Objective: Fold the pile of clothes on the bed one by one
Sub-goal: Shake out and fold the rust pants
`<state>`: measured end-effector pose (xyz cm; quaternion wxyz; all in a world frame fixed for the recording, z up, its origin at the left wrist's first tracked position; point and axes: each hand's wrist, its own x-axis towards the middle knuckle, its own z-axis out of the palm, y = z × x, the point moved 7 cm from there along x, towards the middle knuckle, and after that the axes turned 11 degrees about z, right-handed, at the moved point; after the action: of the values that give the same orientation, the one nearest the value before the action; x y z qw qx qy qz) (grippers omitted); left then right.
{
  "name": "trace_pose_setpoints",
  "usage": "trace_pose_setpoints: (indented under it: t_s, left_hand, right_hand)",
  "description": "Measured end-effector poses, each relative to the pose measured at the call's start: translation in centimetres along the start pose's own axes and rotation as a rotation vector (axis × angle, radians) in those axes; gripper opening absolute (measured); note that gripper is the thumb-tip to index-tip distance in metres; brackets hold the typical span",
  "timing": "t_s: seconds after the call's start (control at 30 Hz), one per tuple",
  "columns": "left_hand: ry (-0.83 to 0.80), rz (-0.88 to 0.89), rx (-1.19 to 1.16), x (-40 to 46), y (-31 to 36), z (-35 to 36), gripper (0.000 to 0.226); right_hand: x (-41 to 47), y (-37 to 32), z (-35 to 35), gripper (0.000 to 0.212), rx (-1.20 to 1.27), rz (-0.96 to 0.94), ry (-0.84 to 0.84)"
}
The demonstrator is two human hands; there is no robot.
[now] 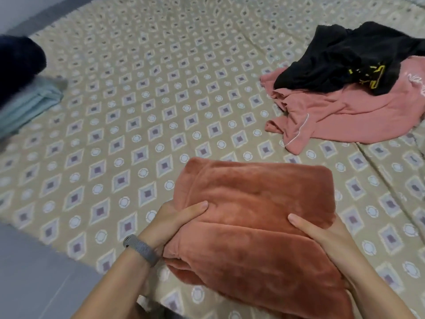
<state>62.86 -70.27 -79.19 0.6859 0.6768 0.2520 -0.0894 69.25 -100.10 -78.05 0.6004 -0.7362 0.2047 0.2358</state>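
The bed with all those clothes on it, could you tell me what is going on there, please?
A person is folding laundry on a patterned bed. Both hands, left hand and right hand, grip a folded rust-coloured fleece garment at its sides. To the right, a black garment lies crumpled on a pink garment, both unfolded. At the far left sit folded pale blue clothes under a dark blue item.

bed point(161, 93): patterned cover | right: pink garment point(340, 116) under black garment point(340, 56) | left: folded stack point(27, 104) | near: rust fleece point(253, 203)
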Motion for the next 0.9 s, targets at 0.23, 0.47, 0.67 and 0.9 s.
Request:
trace_pose_setpoints:
  t_s: [0.23, 0.47, 0.67, 0.9]
  left_hand:
    - [0.293, -0.001, -0.211, -4.8, 6.9, -10.9, 0.081]
    - [0.565, 0.096, -0.327, -9.9, 14.0, -27.7, 0.062]
    - [0.728, 0.128, -0.369, -8.8, 19.0, -42.3, 0.036]
    - [0.973, 0.183, -0.407, -3.8, 22.3, -56.5, 0.044]
  right_hand:
    - [-1.2, -13.9, 10.7, 0.043, -0.197, -0.040, -0.270]
    - [-4.9, -25.1, 30.2, 0.078, -0.350, -0.055, -0.521]
    - [-5.9, -34.6, 47.9, 0.072, -0.441, -0.135, -0.659]
    - [-3.7, -45.5, 67.7, 0.074, -0.646, -0.365, -0.824]
